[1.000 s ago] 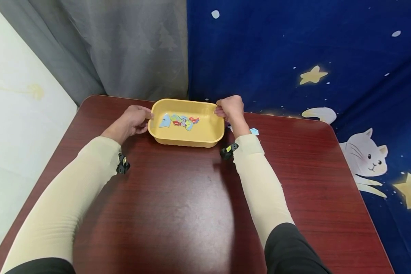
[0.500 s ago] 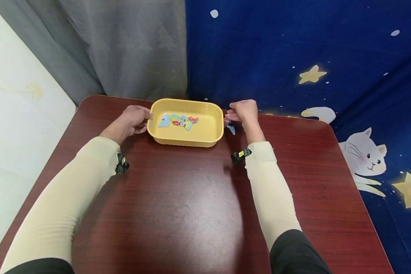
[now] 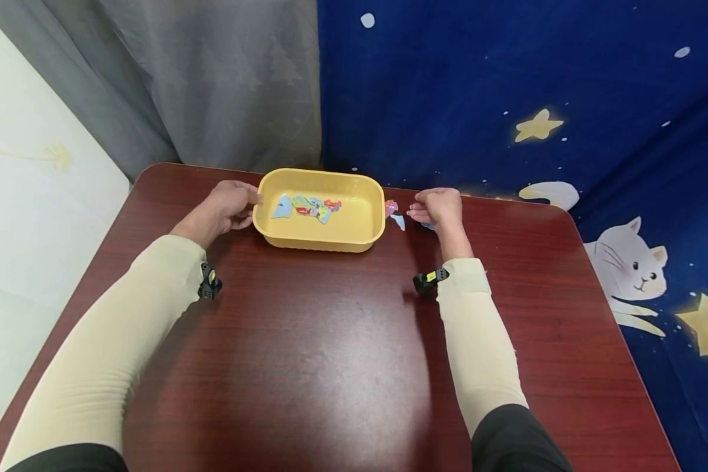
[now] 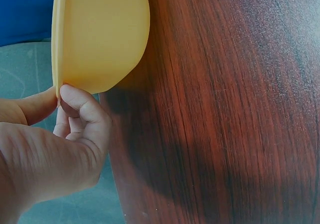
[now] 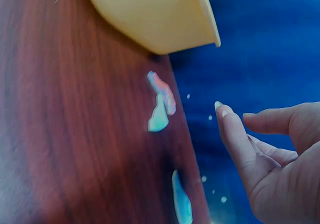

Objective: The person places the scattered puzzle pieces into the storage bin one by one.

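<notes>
A yellow plastic basin (image 3: pixel 354 226) stands near the table's back edge. Its left rim is pinched between the thumb and fingers of my left hand (image 3: pixel 229 202), seen closely in the left wrist view. Inside lie a light blue flat piece (image 3: pixel 282 208) and a cluster of colourful flat pieces (image 3: pixel 318 210) that look like jigsaw pieces. Right of the basin, a red-purple piece (image 3: pixel 391 208) touches a pale blue piece (image 3: pixel 398 221) on the table. My right hand (image 3: pixel 440 206) hovers beyond them, holding nothing, its fingers loosely extended. A further blue piece (image 5: pixel 181 199) lies partly hidden beneath it.
The dark red wooden table (image 3: pixel 307 341) has its back edge just behind the basin. Behind hang a grey curtain (image 3: pixel 224 85) and a blue curtain (image 3: pixel 436 85) with stars and a cat. A white wall surface (image 3: pixel 35 183) borders the left.
My right hand has let go of the basin's right rim and moved right and slightly nearer, uncovering the red-purple and pale blue pieces. My left hand and the basin stay almost still.
</notes>
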The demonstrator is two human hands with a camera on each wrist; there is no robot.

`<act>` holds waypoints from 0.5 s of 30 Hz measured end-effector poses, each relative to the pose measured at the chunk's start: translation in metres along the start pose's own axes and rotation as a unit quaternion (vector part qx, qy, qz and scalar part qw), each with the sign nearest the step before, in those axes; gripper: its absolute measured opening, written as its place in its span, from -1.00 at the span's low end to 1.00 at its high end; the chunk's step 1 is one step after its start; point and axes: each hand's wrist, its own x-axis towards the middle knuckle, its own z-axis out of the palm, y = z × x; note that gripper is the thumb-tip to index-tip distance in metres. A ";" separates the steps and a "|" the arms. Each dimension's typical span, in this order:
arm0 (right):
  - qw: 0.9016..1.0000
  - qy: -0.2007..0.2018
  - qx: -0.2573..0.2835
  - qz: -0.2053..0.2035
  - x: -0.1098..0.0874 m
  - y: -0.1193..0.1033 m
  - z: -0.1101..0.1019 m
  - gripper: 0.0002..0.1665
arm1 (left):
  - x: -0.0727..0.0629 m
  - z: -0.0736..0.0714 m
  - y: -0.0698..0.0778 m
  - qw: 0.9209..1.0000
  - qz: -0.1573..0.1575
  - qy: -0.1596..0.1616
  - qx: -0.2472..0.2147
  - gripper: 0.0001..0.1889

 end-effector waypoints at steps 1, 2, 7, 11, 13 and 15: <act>1.000 -0.001 0.002 0.003 0.001 0.002 -0.002 -0.72 | 0.000 0.000 0.000 1.000 0.000 -0.001 0.000 -0.62; 1.000 0.000 0.002 0.004 0.001 0.004 -0.004 -0.73 | 0.000 0.000 0.000 1.000 0.001 -0.002 0.001 -0.62; 1.000 0.001 0.010 0.018 0.003 0.015 -0.013 -0.69 | 0.000 -0.001 0.001 1.000 0.001 -0.002 0.004 -0.63; 1.000 0.003 0.012 0.028 0.002 0.024 -0.019 -0.60 | 0.001 -0.001 0.000 1.000 -0.002 -0.004 -0.001 -0.64; 0.999 0.005 0.011 0.033 0.002 0.028 -0.022 -0.58 | 0.001 -0.001 0.000 1.000 -0.001 -0.005 -0.002 -0.64; 0.999 0.009 0.008 0.038 0.002 0.032 -0.024 -0.57 | 0.002 -0.001 -0.001 1.000 -0.001 -0.005 -0.003 -0.64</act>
